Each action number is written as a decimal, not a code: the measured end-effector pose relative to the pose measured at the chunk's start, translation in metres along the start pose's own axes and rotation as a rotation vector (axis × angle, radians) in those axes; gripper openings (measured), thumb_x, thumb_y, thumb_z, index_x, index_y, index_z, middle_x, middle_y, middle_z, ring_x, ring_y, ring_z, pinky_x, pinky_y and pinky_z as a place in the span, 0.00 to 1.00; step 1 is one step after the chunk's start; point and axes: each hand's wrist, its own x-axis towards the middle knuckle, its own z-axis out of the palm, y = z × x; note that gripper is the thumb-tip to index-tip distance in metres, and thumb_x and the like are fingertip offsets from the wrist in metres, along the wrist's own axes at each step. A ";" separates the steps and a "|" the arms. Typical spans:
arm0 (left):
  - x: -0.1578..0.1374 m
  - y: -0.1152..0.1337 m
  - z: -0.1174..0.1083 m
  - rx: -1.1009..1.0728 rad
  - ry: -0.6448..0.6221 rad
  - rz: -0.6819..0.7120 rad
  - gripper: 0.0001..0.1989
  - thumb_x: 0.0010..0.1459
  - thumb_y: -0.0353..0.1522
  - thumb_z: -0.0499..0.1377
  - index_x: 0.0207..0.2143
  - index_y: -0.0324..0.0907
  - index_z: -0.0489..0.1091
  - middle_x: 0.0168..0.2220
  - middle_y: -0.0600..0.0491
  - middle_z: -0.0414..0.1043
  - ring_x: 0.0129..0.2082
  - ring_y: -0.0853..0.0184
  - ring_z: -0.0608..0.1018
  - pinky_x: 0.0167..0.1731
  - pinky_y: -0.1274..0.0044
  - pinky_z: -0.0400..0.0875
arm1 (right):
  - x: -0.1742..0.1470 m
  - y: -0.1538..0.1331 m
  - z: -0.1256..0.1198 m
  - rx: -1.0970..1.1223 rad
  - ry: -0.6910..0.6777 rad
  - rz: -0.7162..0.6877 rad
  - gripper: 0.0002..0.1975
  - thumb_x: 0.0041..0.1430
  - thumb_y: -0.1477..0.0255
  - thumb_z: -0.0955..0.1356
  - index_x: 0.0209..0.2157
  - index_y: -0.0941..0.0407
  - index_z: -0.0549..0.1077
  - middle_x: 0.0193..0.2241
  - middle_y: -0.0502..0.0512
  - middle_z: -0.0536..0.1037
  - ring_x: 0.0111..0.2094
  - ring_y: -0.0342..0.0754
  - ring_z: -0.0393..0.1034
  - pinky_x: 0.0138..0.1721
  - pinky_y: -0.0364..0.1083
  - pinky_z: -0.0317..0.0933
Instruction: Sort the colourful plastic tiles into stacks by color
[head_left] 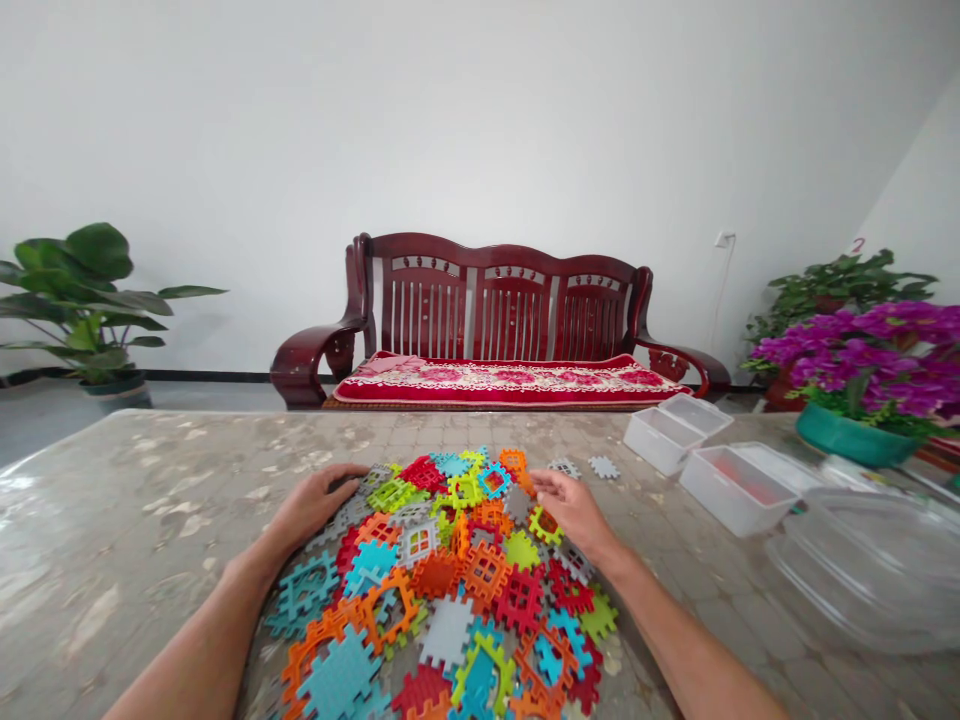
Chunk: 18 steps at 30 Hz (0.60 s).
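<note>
A heap of interlocking plastic building tiles (486, 570) in orange, red, lime, blue and grey lies spread before me, some solid and some with window-like cutouts. My left hand (321, 500) rests at the far left edge of the heap, its fingers stretched towards grey tiles (371, 482) and the thumb apart. On the opposite side, my right hand (574, 508) lies against the heap, open, with fingertips by an orange tile (514, 463) and a grey tile (517, 503). Neither hand visibly grips a tile.
Two grey tiles (604, 467) lie apart beyond my right hand. Small clear plastic boxes (739, 500) and a larger clear container (870, 570) stand on the right of the table (150, 530). Purple flowers in a green pot (855, 435) stand behind them. A wooden bench (510, 300) is beyond.
</note>
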 end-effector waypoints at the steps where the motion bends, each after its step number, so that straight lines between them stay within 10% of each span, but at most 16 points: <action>1: 0.000 0.000 0.000 0.001 0.002 -0.007 0.28 0.52 0.53 0.55 0.43 0.44 0.79 0.44 0.49 0.82 0.46 0.55 0.80 0.51 0.67 0.72 | 0.001 -0.001 -0.003 -0.020 0.011 -0.004 0.22 0.46 0.67 0.69 0.45 0.56 0.77 0.45 0.59 0.80 0.47 0.54 0.74 0.51 0.54 0.66; 10: 0.001 -0.005 0.002 0.012 0.002 -0.009 0.26 0.52 0.50 0.55 0.43 0.44 0.78 0.44 0.48 0.81 0.46 0.55 0.80 0.52 0.66 0.71 | -0.005 -0.014 -0.055 -0.271 0.002 0.008 0.23 0.44 0.70 0.69 0.45 0.57 0.78 0.41 0.58 0.81 0.41 0.54 0.74 0.48 0.54 0.66; 18: 0.002 -0.006 0.001 0.034 -0.006 -0.018 0.27 0.52 0.51 0.55 0.44 0.44 0.79 0.44 0.48 0.81 0.46 0.54 0.80 0.52 0.66 0.71 | -0.038 -0.031 -0.069 -0.549 -0.443 0.023 0.30 0.40 0.70 0.75 0.50 0.52 0.76 0.47 0.55 0.74 0.44 0.51 0.68 0.48 0.49 0.63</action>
